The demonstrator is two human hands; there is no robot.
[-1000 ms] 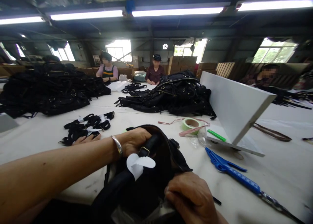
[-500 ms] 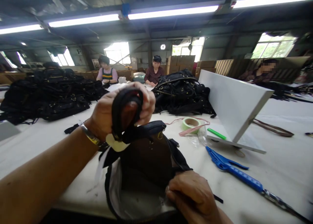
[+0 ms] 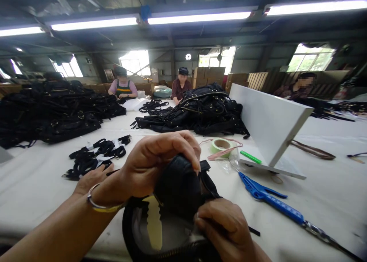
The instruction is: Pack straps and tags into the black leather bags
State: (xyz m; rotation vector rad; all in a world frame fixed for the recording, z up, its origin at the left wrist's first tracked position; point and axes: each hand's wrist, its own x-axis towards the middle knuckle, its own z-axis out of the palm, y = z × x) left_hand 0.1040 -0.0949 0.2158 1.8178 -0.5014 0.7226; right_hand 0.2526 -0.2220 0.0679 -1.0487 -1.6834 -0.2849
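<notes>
- A large white table (image 3: pixel 329 201) carried everything.
- 2 big heaps of black bags lay on it: 1 at the far left (image 3: pixel 54 111), 1 near the middle (image 3: pixel 200 113).
- A small bundle of black straps (image 3: pixel 96 155) lay left of centre.
- A roll of green tape (image 3: pixel 220 145) lay just beside a green marker (image 3: pixel 250 157).
- A blue tool (image 3: pixel 269 199) lay at the right, near a tilted white board (image 3: pixel 269 122).
- An open black bag (image 3: pixel 172 216) lay at the near edge.
</notes>
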